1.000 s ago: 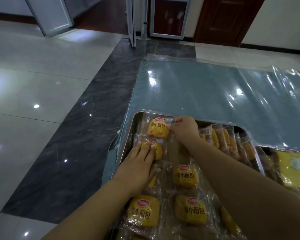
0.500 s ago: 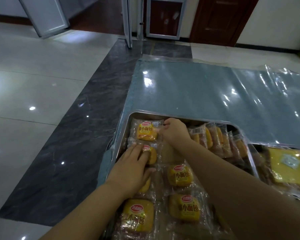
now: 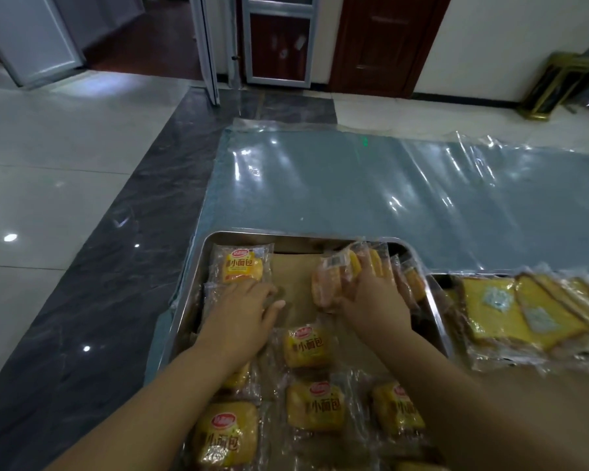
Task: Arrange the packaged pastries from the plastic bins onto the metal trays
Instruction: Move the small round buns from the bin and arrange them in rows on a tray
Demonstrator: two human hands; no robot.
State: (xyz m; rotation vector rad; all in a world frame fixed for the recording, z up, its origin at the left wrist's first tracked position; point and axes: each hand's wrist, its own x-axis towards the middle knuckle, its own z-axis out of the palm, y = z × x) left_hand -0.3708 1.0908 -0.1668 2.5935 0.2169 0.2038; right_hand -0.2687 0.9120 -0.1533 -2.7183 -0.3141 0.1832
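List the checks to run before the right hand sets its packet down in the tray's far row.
1. Right hand grips a packet: ok.
2. Only one packet in that grip: cannot tell, blurred.
3. Bare spot open in the far row of the tray, beside the corner packet: ok.
4. Left hand clear of that spot: not ok, its fingertips reach over the spot's near edge.
5. Held packet's label facing up like the others: cannot tell.
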